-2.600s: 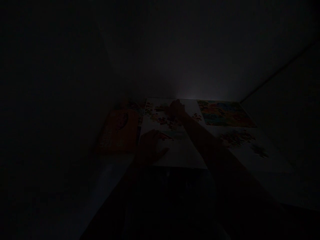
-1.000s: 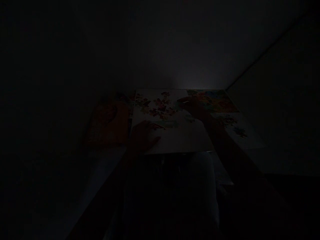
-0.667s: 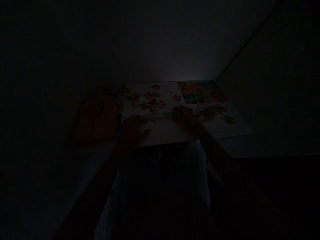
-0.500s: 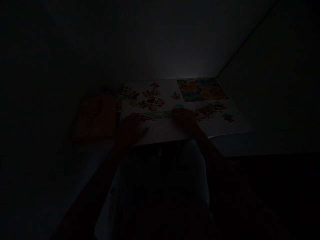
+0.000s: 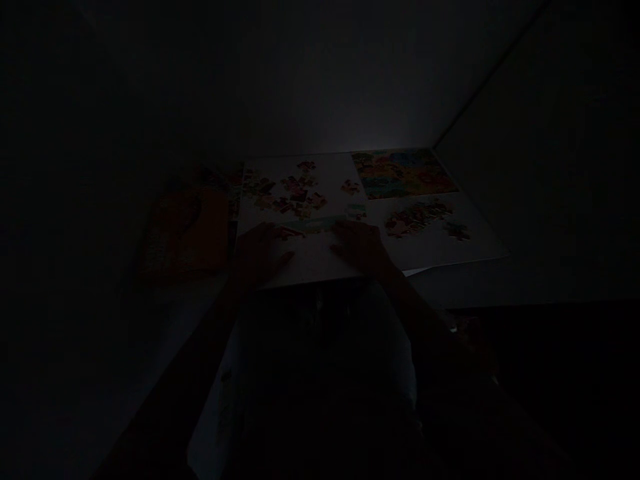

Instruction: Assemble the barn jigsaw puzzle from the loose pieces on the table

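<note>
The scene is very dark. A white puzzle board (image 5: 300, 257) lies in front of me, with scattered jigsaw pieces (image 5: 290, 197) on its far half. A pale strip of joined pieces (image 5: 315, 225) runs across it. My left hand (image 5: 260, 253) lies flat on the board, its fingertips touching the strip's left end. My right hand (image 5: 360, 245) rests on the board just below the strip's right end, fingers spread. Neither hand visibly holds anything.
A colourful printed puzzle picture (image 5: 403, 173) lies at the far right. A second white board (image 5: 440, 243) holds more pieces to its front. An orange box (image 5: 185, 233) stands left of the boards. A wall rises behind them.
My right hand has come back from near the colourful picture to the strip, close to my left hand. The view has tilted, shifting the boards up and left in the frame.
</note>
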Available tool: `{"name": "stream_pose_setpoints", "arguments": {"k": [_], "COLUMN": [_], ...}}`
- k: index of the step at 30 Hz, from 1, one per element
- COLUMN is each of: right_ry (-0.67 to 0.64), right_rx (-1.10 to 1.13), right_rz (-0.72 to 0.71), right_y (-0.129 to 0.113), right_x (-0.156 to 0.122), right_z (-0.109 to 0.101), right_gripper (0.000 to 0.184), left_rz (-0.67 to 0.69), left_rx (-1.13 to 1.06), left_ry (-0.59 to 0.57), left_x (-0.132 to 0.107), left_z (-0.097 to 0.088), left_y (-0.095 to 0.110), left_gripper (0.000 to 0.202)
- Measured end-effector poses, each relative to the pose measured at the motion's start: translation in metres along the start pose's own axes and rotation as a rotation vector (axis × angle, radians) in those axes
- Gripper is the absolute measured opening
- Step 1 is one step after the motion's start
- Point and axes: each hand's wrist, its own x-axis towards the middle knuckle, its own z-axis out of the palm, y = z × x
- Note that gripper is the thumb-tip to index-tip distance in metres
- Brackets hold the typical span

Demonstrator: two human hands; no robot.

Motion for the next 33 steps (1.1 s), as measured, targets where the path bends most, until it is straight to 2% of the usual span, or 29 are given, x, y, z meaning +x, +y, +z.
{"name": "stream_pose_setpoints", "arguments": {"k": [3, 5, 9, 12, 15, 18, 22, 28, 33], "right_ry": [0.009, 0.050, 0.129, 0.060, -0.050, -0.111, -0.090, -0.076, -0.046], "right_rx": [-0.015, -0.028, -0.031, -0.033, -0.041, -0.021, 0.092, 0.233, 0.377], "right_rz": [0.015, 0.068, 0.172, 0.171, 0.150, 0.111, 0.073, 0.105, 0.167], "right_y": [0.000, 0.009, 0.052, 0.090, 0.110, 0.114, 0.114, 0.125, 0.129], "right_x": [0.000, 0.004, 0.023, 0.044, 0.062, 0.072, 0.074, 0.070, 0.062], "right_z": [0.001, -0.001, -0.019, -0.031, -0.034, -0.032, -0.034, -0.035, -0.034], "right_gripper": [0.055, 0.054, 0.053, 0.065, 0.073, 0.061, 0.047, 0.045, 0.051], "left_rz": [-0.001, -0.010, -0.023, -0.023, -0.008, 0.004, 0.007, -0.008, -0.006], "left_rx": [0.009, 0.009, 0.000, -0.005, -0.014, -0.026, -0.021, -0.014, -0.037], "left_ry": [0.014, 0.016, 0.029, 0.027, 0.027, 0.047, 0.046, 0.029, 0.038], "left_x": [0.000, -0.001, -0.001, 0.000, 0.000, -0.001, 0.000, 0.001, 0.000], "left_z": [0.002, 0.003, 0.003, 0.004, 0.005, 0.007, 0.006, 0.007, 0.008], "left_y": [-0.002, -0.002, -0.002, -0.003, -0.005, -0.006, -0.005, -0.006, -0.007], "left_gripper": [0.066, 0.069, 0.069, 0.071, 0.072, 0.072, 0.069, 0.071, 0.072]}}
